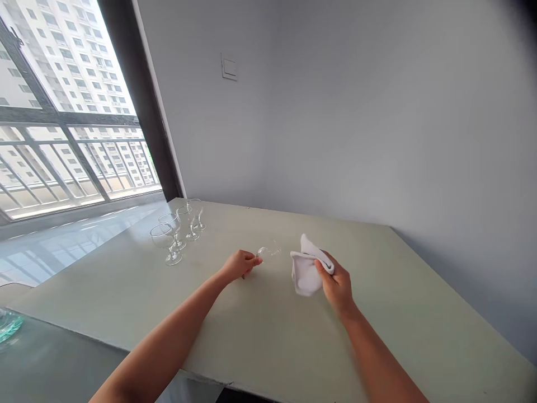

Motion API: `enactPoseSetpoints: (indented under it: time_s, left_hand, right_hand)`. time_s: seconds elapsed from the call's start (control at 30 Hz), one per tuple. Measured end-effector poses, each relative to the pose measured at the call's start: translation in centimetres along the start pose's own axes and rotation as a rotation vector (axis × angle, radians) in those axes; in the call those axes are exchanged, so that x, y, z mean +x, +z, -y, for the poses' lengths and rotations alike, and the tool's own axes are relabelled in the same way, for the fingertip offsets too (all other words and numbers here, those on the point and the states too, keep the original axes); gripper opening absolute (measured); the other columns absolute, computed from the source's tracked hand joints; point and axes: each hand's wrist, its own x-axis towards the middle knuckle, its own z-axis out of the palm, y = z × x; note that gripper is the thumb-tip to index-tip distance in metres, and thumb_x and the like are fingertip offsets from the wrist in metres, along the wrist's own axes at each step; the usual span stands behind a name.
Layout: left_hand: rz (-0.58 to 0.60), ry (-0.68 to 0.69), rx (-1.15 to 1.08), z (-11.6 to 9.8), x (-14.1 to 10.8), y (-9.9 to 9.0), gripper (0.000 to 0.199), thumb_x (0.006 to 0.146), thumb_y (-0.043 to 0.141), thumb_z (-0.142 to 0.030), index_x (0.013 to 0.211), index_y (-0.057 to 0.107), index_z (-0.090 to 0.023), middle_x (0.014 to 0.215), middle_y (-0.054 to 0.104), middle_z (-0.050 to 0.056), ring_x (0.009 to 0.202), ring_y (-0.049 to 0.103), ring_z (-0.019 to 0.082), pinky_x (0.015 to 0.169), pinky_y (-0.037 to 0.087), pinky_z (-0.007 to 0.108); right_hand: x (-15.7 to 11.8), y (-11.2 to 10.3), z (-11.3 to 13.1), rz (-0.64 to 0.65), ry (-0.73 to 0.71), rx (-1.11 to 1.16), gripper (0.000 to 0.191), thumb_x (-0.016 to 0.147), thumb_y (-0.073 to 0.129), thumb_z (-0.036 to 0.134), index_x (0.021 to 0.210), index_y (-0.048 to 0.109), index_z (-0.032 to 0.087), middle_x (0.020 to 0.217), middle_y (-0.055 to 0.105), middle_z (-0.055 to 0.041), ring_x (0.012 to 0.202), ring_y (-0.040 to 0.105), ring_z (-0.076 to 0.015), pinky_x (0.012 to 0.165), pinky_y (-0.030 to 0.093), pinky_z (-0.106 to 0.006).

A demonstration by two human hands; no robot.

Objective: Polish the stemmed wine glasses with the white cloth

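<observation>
Left grip (240, 265) closed on the stem end of a clear stemmed glass (268, 252), which lies tilted over the tabletop (126, 296). Right grip (331, 280) closed on a white cloth (307, 274), just right of that glass. Four upright stemmed glasses (176, 232) stand left of it.

Clear glass goblet (268, 253) tipped on its side, nearly horizontal; white cloth (306, 268) loosely bunched.

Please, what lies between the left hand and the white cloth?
In the head view, a clear stemmed glass, held by the left hand, points toward the white cloth in the right hand.
</observation>
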Motion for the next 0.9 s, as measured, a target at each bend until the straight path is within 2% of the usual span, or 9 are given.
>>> enactPoseSetpoints:
  time_s: [0.07, 0.17, 0.3, 0.37, 0.43, 0.53, 0.63, 0.73, 0.9]
  left_hand:
    - [-0.066, 0.041, 0.144, 0.0, 0.0, 0.7, 0.040, 0.070, 0.050, -0.054, 0.056, 0.049, -0.016, 0.048, 0.036, -0.005, 0.043, 0.034, 0.006, 0.044, 0.028, 0.020]
    - [-0.121, 0.214, 0.393, -0.4, -0.8, 2.5, 0.028, 0.072, 0.051, -0.039, 0.055, 0.048, -0.016, 0.049, 0.039, -0.005, 0.045, 0.033, 0.006, 0.045, 0.024, 0.020]
    - [-0.163, 0.552, 0.752, -1.0, -2.2, 4.5, 0.019, 0.069, 0.046, -0.016, 0.051, 0.043, -0.016, 0.048, 0.042, -0.002, 0.047, 0.034, 0.009, 0.047, 0.022, 0.023]
    - [-0.166, 0.720, 0.866, -1.0, -2.6, 4.8, 0.014, 0.068, 0.043, -0.010, 0.055, 0.045, -0.016, 0.052, 0.047, -0.001, 0.049, 0.038, 0.010, 0.049, 0.023, 0.023]
    - [-0.185, 0.827, 0.921, -1.0, -2.8, 4.9, 0.013, 0.067, 0.042, -0.007, 0.059, 0.047, -0.016, 0.055, 0.050, 0.000, 0.051, 0.040, 0.011, 0.050, 0.025, 0.024]
    - [-0.193, 0.884, 0.906, -1.0, -2.9, 5.0, 0.013, 0.068, 0.042, -0.006, 0.070, 0.049, -0.017, 0.056, 0.050, 0.000, 0.051, 0.042, 0.012, 0.051, 0.028, 0.025]
    - [-0.194, 0.882, 0.805, -1.2, -3.0, 5.3, 0.015, 0.072, 0.044, -0.012, 0.084, 0.051, -0.017, 0.057, 0.051, 0.000, 0.051, 0.043, 0.013, 0.051, 0.030, 0.025]
    - [-0.190, 0.825, 0.671, -1.5, -3.0, 5.5, 0.020, 0.081, 0.043, -0.023, 0.097, 0.051, -0.017, 0.059, 0.053, 0.001, 0.054, 0.046, 0.013, 0.052, 0.032, 0.024]
    - [-0.224, 0.638, 0.395, -1.6, -3.1, 6.0, 0.029, 0.080, 0.048, -0.035, 0.106, 0.053, -0.023, 0.058, 0.051, -0.002, 0.055, 0.046, 0.011, 0.056, 0.035, 0.021]
  right_hand:
    - [-0.7, 1.2, 0.2, 0.037, -0.201, -0.094, 0.038, 0.082, 0.047, 0.031, 0.119, 0.051, 0.025, 0.115, 0.057, -0.0045, 0.108, 0.048, -0.0248, 0.091, 0.035, -0.037]
    - [-1.4, 3.6, -0.3, 0.267, -0.495, -0.425, 0.044, 0.082, 0.046, 0.029, 0.126, 0.045, 0.024, 0.127, 0.048, -0.0064, 0.122, 0.034, -0.0276, 0.100, 0.023, -0.044]
    - [-1.5, 5.4, -1.4, 0.338, -0.586, -0.787, 0.039, 0.081, 0.047, 0.033, 0.118, 0.052, 0.020, 0.115, 0.056, -0.0105, 0.111, 0.044, -0.0284, 0.100, 0.018, -0.050]
    - [-1.3, 5.3, -1.6, 0.349, -0.484, -0.775, 0.032, 0.081, 0.046, 0.034, 0.109, 0.057, 0.022, 0.103, 0.061, -0.0081, 0.097, 0.051, -0.0237, 0.095, 0.029, -0.044]
    - [-1.0, 4.6, -1.4, 0.384, -0.281, -0.660, 0.026, 0.082, 0.044, 0.037, 0.095, 0.062, 0.023, 0.088, 0.063, -0.0044, 0.081, 0.054, -0.0185, 0.078, 0.040, -0.034]
    - [-0.3, 3.1, -1.2, 0.482, 0.127, -0.345, 0.032, 0.078, 0.046, 0.046, 0.072, 0.062, 0.019, 0.065, 0.057, -0.0002, 0.060, 0.049, -0.0129, 0.055, 0.039, -0.025]
    - [0.4, 1.8, -1.2, 0.514, 0.465, 0.096, 0.037, 0.073, 0.052, 0.051, 0.066, 0.058, 0.015, 0.056, 0.051, 0.0017, 0.051, 0.045, -0.0103, 0.048, 0.035, -0.023]
    - [0.4, 1.5, -1.1, 0.377, 0.606, 0.403, 0.040, 0.068, 0.057, 0.053, 0.061, 0.055, 0.014, 0.051, 0.046, 0.0026, 0.046, 0.042, -0.0091, 0.046, 0.033, -0.023]
    - [-0.2, 2.7, -1.1, 0.130, 0.666, 0.628, 0.038, 0.071, 0.053, 0.054, 0.068, 0.056, 0.017, 0.059, 0.050, 0.0002, 0.052, 0.046, -0.0122, 0.050, 0.038, -0.026]
